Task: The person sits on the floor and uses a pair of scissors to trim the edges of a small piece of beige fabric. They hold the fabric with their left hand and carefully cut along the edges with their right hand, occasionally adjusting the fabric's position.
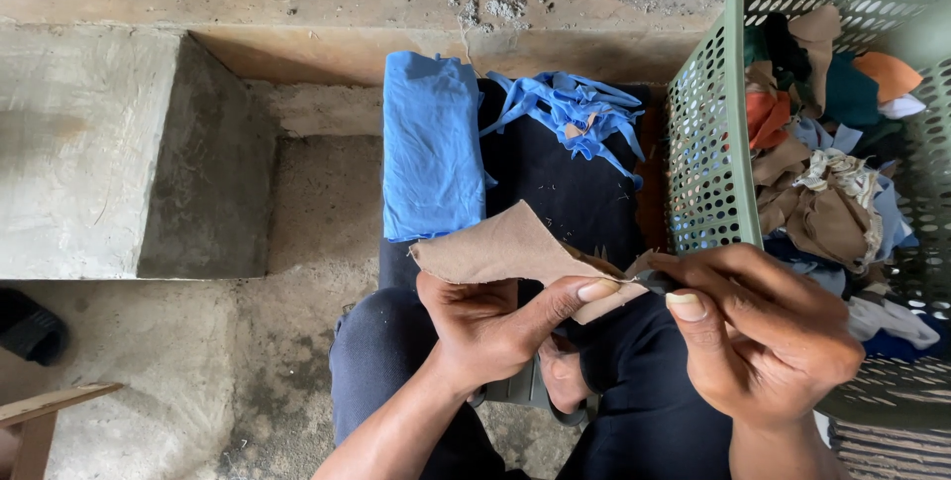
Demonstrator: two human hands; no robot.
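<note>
My left hand (495,326) pinches a tan scrap of cloth (500,247) between thumb and fingers, above my lap. My right hand (763,326) grips the scrap's right edge, fingers curled tight around something small and dark that I cannot make out. Both hands hover over my dark trousers (634,401). Just beyond the scrap lies a folded blue cloth (431,148) on a black cloth (565,188), with a tangle of blue strips (580,108) on top.
A green perforated plastic basket (708,143), full of mixed fabric scraps (827,193), stands at my right. A concrete block (89,143) sits at left, a dark sandal (30,326) below it, and a wooden piece (45,406) at bottom left.
</note>
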